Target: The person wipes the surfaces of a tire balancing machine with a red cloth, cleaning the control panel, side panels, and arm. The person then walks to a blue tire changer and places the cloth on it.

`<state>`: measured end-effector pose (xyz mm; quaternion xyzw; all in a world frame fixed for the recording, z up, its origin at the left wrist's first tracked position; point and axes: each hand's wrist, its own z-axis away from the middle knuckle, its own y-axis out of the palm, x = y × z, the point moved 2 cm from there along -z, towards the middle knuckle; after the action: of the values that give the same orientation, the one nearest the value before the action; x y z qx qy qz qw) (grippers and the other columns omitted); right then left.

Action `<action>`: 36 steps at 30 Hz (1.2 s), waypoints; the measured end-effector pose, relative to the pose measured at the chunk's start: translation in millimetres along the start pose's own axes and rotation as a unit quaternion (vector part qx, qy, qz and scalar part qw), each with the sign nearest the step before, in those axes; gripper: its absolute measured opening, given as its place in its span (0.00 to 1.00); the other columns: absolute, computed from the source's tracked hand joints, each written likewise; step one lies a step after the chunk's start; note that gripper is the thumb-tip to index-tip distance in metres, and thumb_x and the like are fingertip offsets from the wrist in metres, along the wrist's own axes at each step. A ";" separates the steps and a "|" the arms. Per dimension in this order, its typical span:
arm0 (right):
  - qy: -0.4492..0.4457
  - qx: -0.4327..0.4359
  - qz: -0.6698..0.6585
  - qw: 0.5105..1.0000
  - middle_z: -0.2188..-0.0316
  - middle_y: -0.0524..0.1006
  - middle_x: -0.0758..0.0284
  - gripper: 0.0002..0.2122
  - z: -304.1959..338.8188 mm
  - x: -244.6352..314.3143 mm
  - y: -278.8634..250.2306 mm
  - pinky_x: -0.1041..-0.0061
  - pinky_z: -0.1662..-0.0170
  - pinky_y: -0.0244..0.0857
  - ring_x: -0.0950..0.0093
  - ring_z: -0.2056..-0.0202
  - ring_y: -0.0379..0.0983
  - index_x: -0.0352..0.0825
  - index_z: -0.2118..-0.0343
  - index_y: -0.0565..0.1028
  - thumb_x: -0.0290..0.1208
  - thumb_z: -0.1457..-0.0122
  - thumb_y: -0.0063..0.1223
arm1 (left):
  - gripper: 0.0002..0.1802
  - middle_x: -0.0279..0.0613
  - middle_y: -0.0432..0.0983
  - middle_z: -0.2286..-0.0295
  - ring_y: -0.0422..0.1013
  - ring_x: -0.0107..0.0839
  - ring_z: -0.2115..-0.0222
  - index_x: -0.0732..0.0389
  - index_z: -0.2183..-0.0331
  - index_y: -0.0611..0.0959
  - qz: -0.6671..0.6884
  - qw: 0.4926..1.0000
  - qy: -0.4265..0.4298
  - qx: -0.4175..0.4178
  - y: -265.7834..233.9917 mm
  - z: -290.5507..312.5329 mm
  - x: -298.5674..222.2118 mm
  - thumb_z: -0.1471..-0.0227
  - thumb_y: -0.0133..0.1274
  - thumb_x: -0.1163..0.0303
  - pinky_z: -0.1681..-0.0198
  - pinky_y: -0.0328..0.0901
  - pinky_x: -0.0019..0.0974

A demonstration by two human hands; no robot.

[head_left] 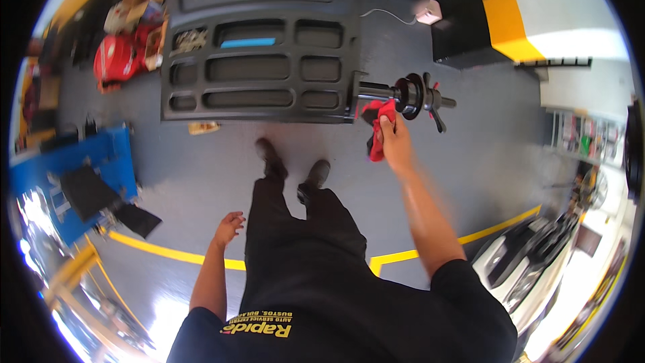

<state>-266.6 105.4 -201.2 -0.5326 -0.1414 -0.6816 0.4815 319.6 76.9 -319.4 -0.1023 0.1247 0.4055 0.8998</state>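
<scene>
My right hand (395, 140) is closed round a red and black cloth (381, 150). That cloth lies against the dark shaft (377, 91) that sticks out from the right side of a wheel balancer (263, 111). Just beyond my knuckles sit the black round flange (410, 96) and a wing nut (430, 99) with lever arms. By my left thigh hangs my left hand (230, 227), its fingers loosely bent and apart, holding nothing. Part of the cloth is hidden behind my right fingers.
The balancer's tray holds a blue strip (248, 43) and small metal pieces (190, 40). Red equipment (119, 59) and boxes stand at the far left. Nearer left is a blue metal structure (74, 191). A car (531, 255) is at the lower right, yellow floor lines (173, 253) behind me.
</scene>
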 end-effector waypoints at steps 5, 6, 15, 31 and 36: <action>0.037 -0.254 -0.279 0.925 0.67 0.74 0.68 0.16 -15.3 -66.6 134.3 0.74 0.63 0.67 0.78 0.69 0.70 0.33 0.49 0.65 0.42 0.27 0.44 | 0.27 0.35 0.80 0.51 0.75 0.34 0.53 0.50 0.41 0.75 -0.062 0.998 -0.011 0.002 -10.6 5.4 -73.7 0.38 0.54 0.53 0.50 0.68 0.47; 0.045 -0.265 -0.331 0.905 0.64 0.74 0.65 0.17 -18.6 -65.5 157.9 0.73 0.61 0.67 0.77 0.65 0.71 0.32 0.47 0.64 0.41 0.26 0.42 | 0.26 0.36 0.80 0.50 0.75 0.35 0.51 0.51 0.41 0.75 -0.087 0.996 -0.020 -0.004 -4.1 7.7 -92.3 0.37 0.53 0.55 0.48 0.67 0.47; 0.062 -0.112 -0.193 0.973 0.52 0.70 0.64 0.20 -16.1 -90.2 120.2 0.72 0.44 0.63 0.72 0.53 0.68 0.34 0.33 0.58 0.33 0.25 0.37 | 0.27 0.38 0.79 0.47 0.74 0.38 0.48 0.53 0.40 0.74 -0.143 0.987 -0.044 0.050 17.3 -39.4 -190.8 0.36 0.52 0.54 0.45 0.66 0.47; 0.073 0.020 -0.037 0.996 0.53 0.73 0.60 0.21 -85.3 -103.1 65.6 0.63 0.50 0.65 0.64 0.52 0.71 0.35 0.39 0.69 0.40 0.29 0.47 | 0.27 0.39 0.79 0.47 0.73 0.37 0.48 0.54 0.39 0.74 -0.091 0.994 -0.061 0.012 111.8 -19.1 -233.2 0.34 0.50 0.52 0.44 0.65 0.47; -0.057 0.017 0.130 0.990 0.46 0.72 0.53 0.26 -166.1 -33.8 -8.6 0.54 0.42 0.60 0.56 0.45 0.68 0.32 0.38 0.68 0.39 0.36 0.51 | 0.26 0.42 0.79 0.48 0.74 0.39 0.49 0.54 0.40 0.73 -0.009 0.994 -0.080 -0.067 158.0 10.0 -181.7 0.34 0.48 0.52 0.45 0.66 0.48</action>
<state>-372.6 9.6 -292.8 -0.5762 -0.1102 -0.5792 0.5661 85.4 54.5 -267.2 -0.1306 0.0238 0.4113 0.9018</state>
